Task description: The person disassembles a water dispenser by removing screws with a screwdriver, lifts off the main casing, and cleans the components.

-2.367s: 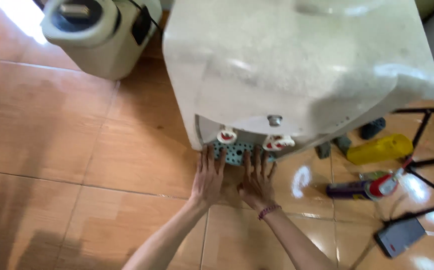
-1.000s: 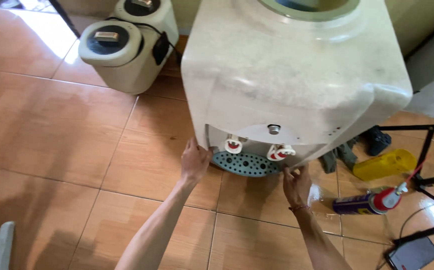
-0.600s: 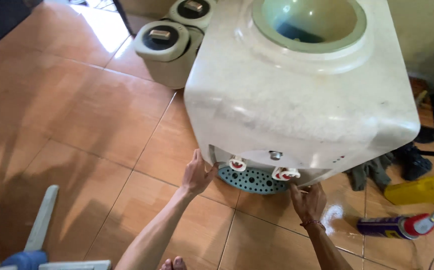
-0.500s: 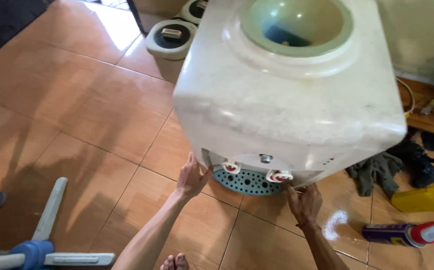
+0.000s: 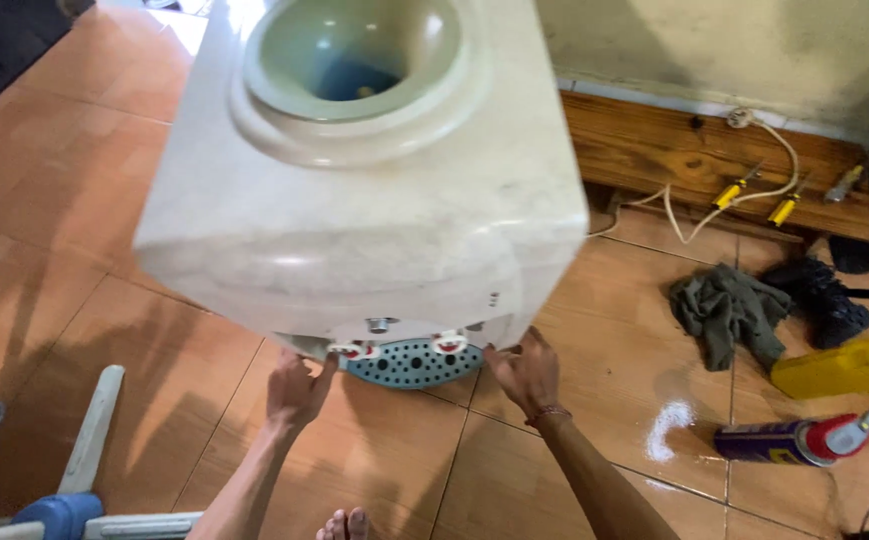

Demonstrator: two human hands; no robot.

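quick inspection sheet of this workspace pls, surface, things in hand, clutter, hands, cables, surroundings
surface: orange floor tiles, shiny patch near the spray can.
things in hand: white water dispenser, open top well; blue drip tray under two taps.
clutter: grey rag, yellow container, spray can, two yellow-handled screwdrivers.
hands: left hand and right hand press the dispenser's lower front, fingers spread.
cables: white cord on the wooden ledge.
surroundings: stained wall.

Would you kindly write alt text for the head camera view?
Seen from above, a person's left hand and right hand press against the lower front of a white water dispenser on an orange tiled floor. A grey rag and spray can lie nearby.
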